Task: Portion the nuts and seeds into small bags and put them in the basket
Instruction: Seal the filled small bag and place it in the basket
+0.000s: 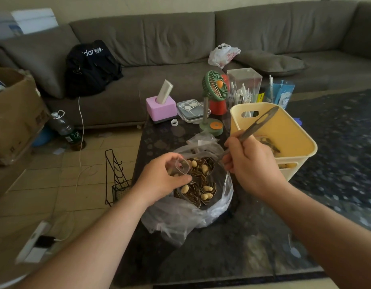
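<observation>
A large clear plastic bag [180,217] lies open on the dark table, full of striped sunflower seeds and pale peanuts [198,191]. My left hand [161,180] holds a small clear bag [181,166] with its mouth open just above the mix; a few nuts show inside it. My right hand [249,163] grips the handle of a grey scoop [261,122], whose bowl heaped with seeds and nuts sits right beside the small bag's mouth. The yellow basket [301,155] stands right behind my right hand, with filled small bags lying in it.
A green desk fan [213,94], a pink tissue box [160,108], a lidded tray [191,110] and a clear pen holder [244,86] crowd the table's far side. A black wire rack [116,178] stands on the floor to the left. A grey sofa runs behind.
</observation>
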Motion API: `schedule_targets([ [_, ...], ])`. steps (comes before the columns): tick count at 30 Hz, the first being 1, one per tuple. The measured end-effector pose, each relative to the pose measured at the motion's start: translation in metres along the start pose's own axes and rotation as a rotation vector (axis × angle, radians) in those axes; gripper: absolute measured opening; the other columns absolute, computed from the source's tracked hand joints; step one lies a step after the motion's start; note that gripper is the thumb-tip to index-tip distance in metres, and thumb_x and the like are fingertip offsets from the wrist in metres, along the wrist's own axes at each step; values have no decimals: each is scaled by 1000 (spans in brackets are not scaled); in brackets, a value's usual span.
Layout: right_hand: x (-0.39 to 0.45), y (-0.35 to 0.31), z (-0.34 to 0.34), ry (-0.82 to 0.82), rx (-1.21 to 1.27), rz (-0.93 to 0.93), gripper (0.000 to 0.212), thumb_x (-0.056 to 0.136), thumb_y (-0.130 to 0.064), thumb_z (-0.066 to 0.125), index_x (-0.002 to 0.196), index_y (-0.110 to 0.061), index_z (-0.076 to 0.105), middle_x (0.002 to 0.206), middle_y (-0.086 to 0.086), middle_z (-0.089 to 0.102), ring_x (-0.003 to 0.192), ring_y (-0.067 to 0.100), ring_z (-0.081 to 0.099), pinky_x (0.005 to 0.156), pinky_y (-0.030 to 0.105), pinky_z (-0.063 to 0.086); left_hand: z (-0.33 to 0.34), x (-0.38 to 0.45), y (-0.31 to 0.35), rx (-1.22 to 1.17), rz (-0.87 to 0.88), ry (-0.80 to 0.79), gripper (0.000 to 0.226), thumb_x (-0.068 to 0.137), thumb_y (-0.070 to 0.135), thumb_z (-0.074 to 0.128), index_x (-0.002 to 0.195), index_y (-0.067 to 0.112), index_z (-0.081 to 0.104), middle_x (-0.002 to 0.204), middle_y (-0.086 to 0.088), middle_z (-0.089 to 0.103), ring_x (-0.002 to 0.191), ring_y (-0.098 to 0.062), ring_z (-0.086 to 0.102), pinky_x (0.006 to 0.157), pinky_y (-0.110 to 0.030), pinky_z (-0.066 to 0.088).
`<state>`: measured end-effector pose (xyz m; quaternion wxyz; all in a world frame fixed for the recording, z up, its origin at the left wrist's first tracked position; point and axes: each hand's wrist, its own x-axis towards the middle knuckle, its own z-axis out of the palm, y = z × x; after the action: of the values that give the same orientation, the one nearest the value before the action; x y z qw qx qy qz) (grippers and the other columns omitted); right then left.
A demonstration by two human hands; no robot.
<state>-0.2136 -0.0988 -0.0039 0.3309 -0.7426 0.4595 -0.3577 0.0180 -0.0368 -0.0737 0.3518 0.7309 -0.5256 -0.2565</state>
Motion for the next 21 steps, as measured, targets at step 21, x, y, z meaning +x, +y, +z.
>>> schedule_targets([
  [21,5,-31,-6,-76,-305,-481,31,106,-40,39,107,-17,58,76,-5,61,66,10,57,62,37,50,24,-6,17,-56,43,85,24,83,48,87,102,43,74,99,23,78,97,3,71,90,-30,60],
])
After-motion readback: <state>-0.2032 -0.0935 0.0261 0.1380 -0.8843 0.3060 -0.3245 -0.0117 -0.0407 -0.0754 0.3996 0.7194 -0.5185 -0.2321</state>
